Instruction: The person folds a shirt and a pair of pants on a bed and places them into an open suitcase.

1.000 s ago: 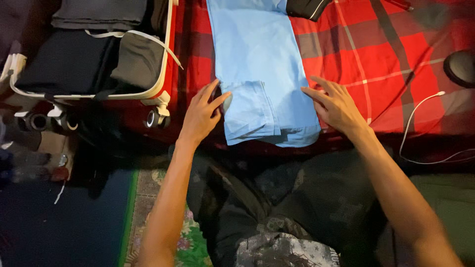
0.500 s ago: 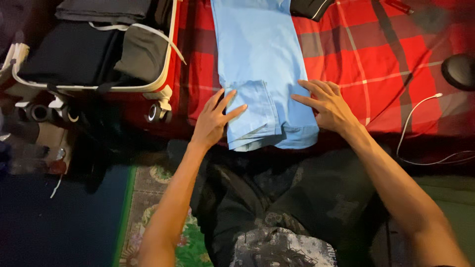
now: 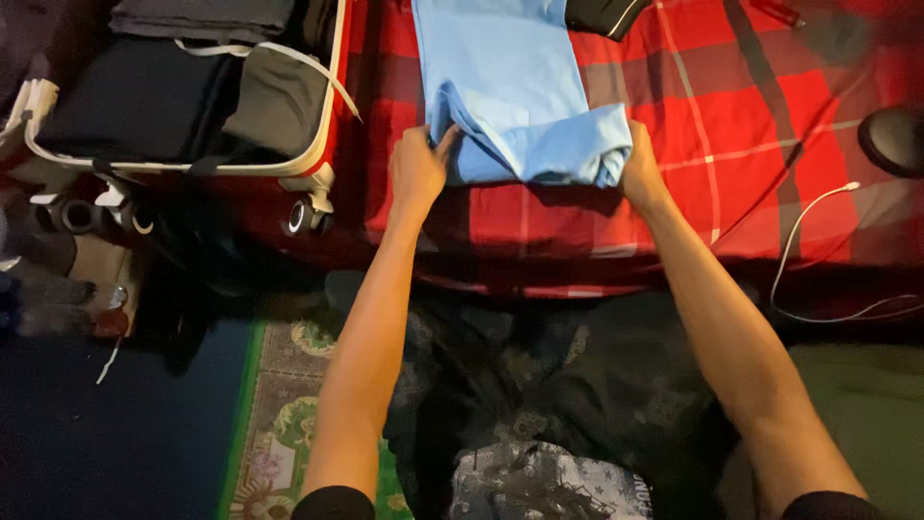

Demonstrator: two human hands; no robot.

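Both grips closed on cloth: our left hand (image 3: 419, 166) pinches the left edge of the light blue garment (image 3: 510, 91), and our right hand (image 3: 639, 164) clasps its right edge, the near end doubled back over the rest. All places below are taken from that garment.

1. Bed, covered by a red plaid blanket (image 3: 770, 116). We find it directly beneath the garment, spreading to its right and toward us.
2. Open suitcase (image 3: 192, 96), white-rimmed with a red shell, to the left of the garment and just beside it. We see dark folded clothes packed inside, crossed by a pale strap; two of its wheels show at the near edge.
3. Light blue garment, folded long, lying on the blanket and running away from us out of the top of the view; its near end is lifted and bunched between our two hands.
4. Patterned rug (image 3: 289, 424), green-edged, on the floor, well nearer to us than the garment and to its left.
5. Dark round object (image 3: 895, 140), well to the right of the garment; kind not clear.
6. Black item with a white line (image 3: 602, 14), touching the garment's far right edge.
7. White cable (image 3: 799, 241), to the right of the garment and nearer to us, trailing over the bed edge.
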